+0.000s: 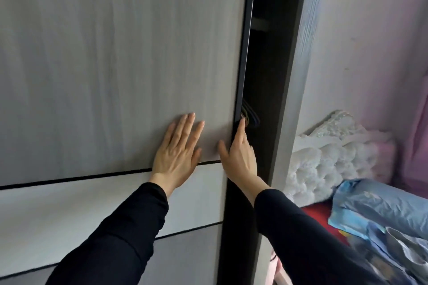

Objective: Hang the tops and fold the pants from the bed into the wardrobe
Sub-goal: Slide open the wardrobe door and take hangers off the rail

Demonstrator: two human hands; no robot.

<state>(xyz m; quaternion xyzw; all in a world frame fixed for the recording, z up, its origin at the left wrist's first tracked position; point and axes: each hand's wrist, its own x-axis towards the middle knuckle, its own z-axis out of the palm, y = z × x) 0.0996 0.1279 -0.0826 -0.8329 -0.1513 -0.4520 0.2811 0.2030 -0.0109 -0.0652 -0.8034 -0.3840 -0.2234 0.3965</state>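
Note:
The wardrobe's grey sliding door (115,65) fills most of the view. It stands a narrow way open, with a dark gap (266,53) along its right edge. My left hand (178,152) presses flat on the door panel with straight fingers. My right hand (240,152) grips the door's dark edge, thumb on the front face and fingers round the rim. Inside the gap, dark hangers (251,119) show just past my fingertips. The bed (379,215) lies at the lower right with blue fabric on it.
The wardrobe's grey side frame (298,76) borders the gap on the right. A white tufted headboard (328,157) stands against a pinkish wall (370,41). A red patch of cloth (317,215) shows beside the blue bedding.

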